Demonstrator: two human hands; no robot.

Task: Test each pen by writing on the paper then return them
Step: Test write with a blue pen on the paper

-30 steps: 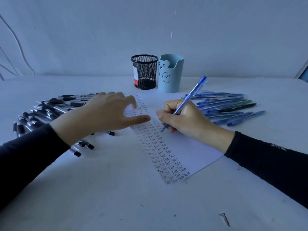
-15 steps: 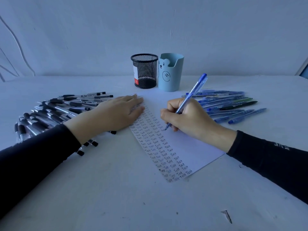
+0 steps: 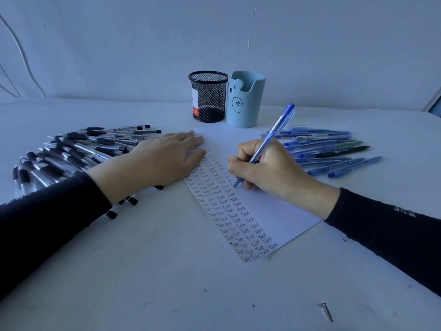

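Observation:
A white sheet of paper (image 3: 274, 211) lies in the middle of the table, its left strip filled with rows of the word "Test". My right hand (image 3: 269, 170) grips a blue pen (image 3: 274, 132) in a writing hold, its tip touching the paper beside the written columns. My left hand (image 3: 162, 158) lies flat with straight fingers on the paper's upper left edge. A fan of several black-grip pens (image 3: 78, 151) lies left of that hand, partly hidden under my forearm. Several blue pens and a dark green one (image 3: 334, 149) lie to the right.
A black mesh pen cup (image 3: 208, 96) and a light blue bear cup (image 3: 245, 101) stand side by side at the back, near the wall. A small dark scrap (image 3: 325, 310) lies on the table at the front right.
My left hand has come down from a raised, spread pose and now lies flat on the paper's edge. The right hand keeps the pen tip on the paper, barely shifted.

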